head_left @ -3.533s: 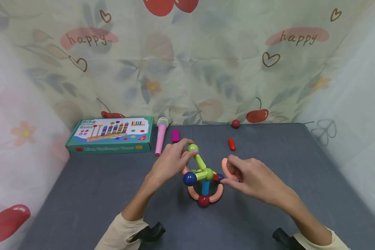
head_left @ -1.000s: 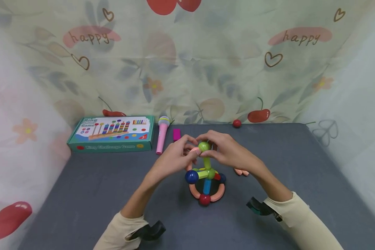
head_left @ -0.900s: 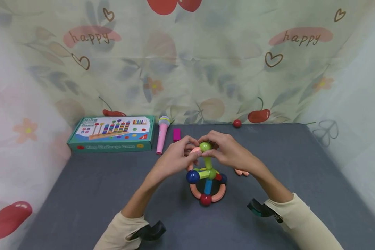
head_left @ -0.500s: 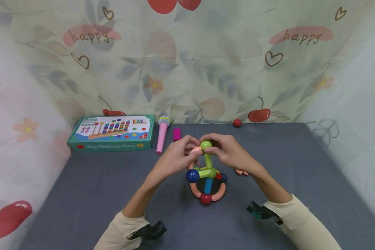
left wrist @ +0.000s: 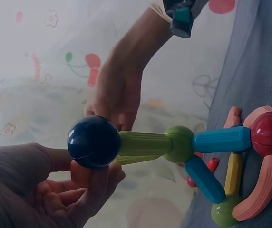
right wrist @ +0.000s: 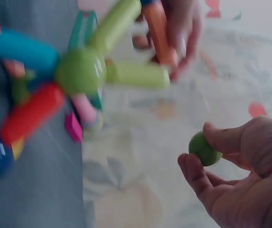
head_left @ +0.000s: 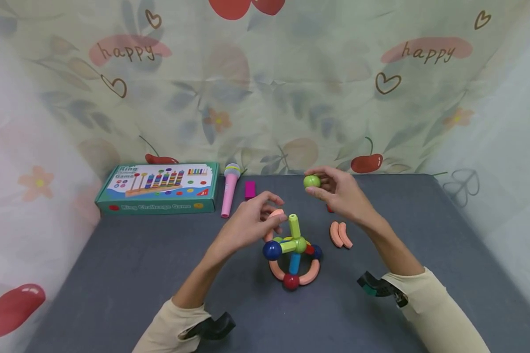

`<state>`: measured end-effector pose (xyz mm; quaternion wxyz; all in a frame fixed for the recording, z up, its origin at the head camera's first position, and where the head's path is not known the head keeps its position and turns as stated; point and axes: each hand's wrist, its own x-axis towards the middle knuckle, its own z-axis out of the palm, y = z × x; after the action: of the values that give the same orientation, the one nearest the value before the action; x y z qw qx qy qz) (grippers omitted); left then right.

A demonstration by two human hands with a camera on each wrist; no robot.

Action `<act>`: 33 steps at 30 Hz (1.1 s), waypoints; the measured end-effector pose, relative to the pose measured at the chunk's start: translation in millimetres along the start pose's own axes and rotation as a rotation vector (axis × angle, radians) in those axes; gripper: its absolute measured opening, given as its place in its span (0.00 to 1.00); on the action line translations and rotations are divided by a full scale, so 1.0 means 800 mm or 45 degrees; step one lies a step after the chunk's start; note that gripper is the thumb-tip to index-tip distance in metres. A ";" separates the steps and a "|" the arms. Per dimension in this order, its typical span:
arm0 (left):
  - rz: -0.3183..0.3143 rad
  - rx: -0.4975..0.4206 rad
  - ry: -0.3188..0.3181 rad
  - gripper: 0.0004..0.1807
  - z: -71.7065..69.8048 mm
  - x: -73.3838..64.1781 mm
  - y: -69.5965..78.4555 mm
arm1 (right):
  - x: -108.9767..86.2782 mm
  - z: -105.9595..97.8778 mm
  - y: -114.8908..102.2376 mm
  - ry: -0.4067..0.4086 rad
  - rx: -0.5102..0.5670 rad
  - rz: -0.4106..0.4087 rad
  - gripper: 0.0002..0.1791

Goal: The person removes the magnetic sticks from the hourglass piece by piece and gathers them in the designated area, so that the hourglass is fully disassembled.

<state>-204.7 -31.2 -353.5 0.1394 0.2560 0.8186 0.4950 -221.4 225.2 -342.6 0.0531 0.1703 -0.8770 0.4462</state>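
In the head view my left hand (head_left: 247,220) pinches a salmon curved stick (head_left: 277,213), whose one end meets a dark blue ball (head_left: 272,250). That ball caps a light green side rod (left wrist: 143,143) of a ball-and-rod model with a centre green ball (head_left: 299,245). A light green rod (head_left: 294,226) stands up from the centre, its top bare. Up and to the right of it, my right hand (head_left: 342,193) holds a loose green ball (right wrist: 204,148) between thumb and fingers. Below, blue rods (left wrist: 221,140) run to a base ring with a red ball (head_left: 291,281) and curved sticks.
Two salmon curved sticks (head_left: 341,235) lie to the model's right. Behind the right hand, a red rod (head_left: 330,208) is mostly hidden. A magenta block (head_left: 250,190), a pink toy microphone (head_left: 228,191) and a green game box (head_left: 156,189) line the table's back left.
Earlier my right hand held a salmon curved stick, then gripped the green ball atop the upright rod. Now that ball is off and carried up and right. My left hand stays by the model.
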 end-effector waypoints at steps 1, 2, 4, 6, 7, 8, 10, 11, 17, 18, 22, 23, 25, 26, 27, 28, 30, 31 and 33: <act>-0.003 0.006 0.005 0.18 0.000 0.000 0.000 | 0.004 -0.008 0.005 0.029 -0.021 0.013 0.21; -0.004 0.013 0.010 0.19 -0.001 0.000 0.000 | 0.008 -0.018 0.011 0.061 -0.053 0.024 0.21; -0.004 0.029 0.023 0.19 -0.002 0.000 -0.001 | 0.017 -0.036 0.027 0.118 -0.138 0.064 0.22; -0.009 0.046 0.038 0.19 -0.003 0.000 -0.002 | 0.029 -0.054 0.048 0.157 -0.240 0.128 0.23; -0.012 0.051 0.044 0.20 -0.004 0.000 -0.002 | 0.035 -0.061 0.059 0.167 -0.287 0.168 0.24; -0.016 0.056 0.048 0.20 -0.005 0.000 -0.002 | 0.041 -0.067 0.073 0.173 -0.331 0.208 0.25; -0.024 0.062 0.053 0.20 -0.006 0.000 -0.003 | 0.052 -0.075 0.103 0.173 -0.408 0.290 0.25; -0.029 0.061 0.050 0.20 -0.007 -0.001 -0.003 | 0.058 -0.076 0.119 0.170 -0.436 0.328 0.25; -0.045 0.066 0.014 0.21 -0.011 -0.003 -0.004 | 0.076 -0.068 0.205 0.136 -0.515 0.355 0.23; -0.045 0.063 0.005 0.21 -0.011 -0.004 -0.004 | 0.077 -0.065 0.215 0.136 -0.518 0.340 0.23; -0.035 0.045 -0.027 0.22 -0.013 -0.007 -0.004 | 0.081 -0.052 0.239 0.169 -0.515 0.333 0.23; -0.031 0.035 -0.039 0.23 -0.013 -0.008 -0.004 | 0.082 -0.049 0.242 0.185 -0.509 0.339 0.23; -0.021 0.028 -0.063 0.24 -0.014 -0.008 -0.004 | 0.082 -0.046 0.247 0.223 -0.507 0.353 0.23; -0.015 0.023 -0.078 0.25 -0.015 -0.008 -0.005 | 0.082 -0.045 0.249 0.243 -0.503 0.364 0.24; -0.012 0.020 -0.091 0.25 -0.016 -0.008 -0.004 | 0.082 -0.044 0.250 0.262 -0.496 0.374 0.24; -0.009 0.018 -0.105 0.26 -0.017 -0.008 -0.004 | 0.082 -0.043 0.251 0.278 -0.490 0.384 0.24; -0.004 0.019 -0.122 0.26 -0.019 -0.008 -0.003 | 0.081 -0.043 0.252 0.301 -0.468 0.391 0.25; -0.003 0.023 -0.126 0.27 -0.020 -0.008 -0.003 | 0.081 -0.043 0.252 0.307 -0.453 0.395 0.25; -0.008 0.023 -0.132 0.27 -0.022 -0.008 -0.001 | 0.081 -0.044 0.252 0.304 -0.421 0.385 0.25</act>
<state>-207.9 -48.0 -346.4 0.1807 0.2800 0.8155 0.4731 -353.9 346.9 -460.2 0.1162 -0.0279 -0.9410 0.3165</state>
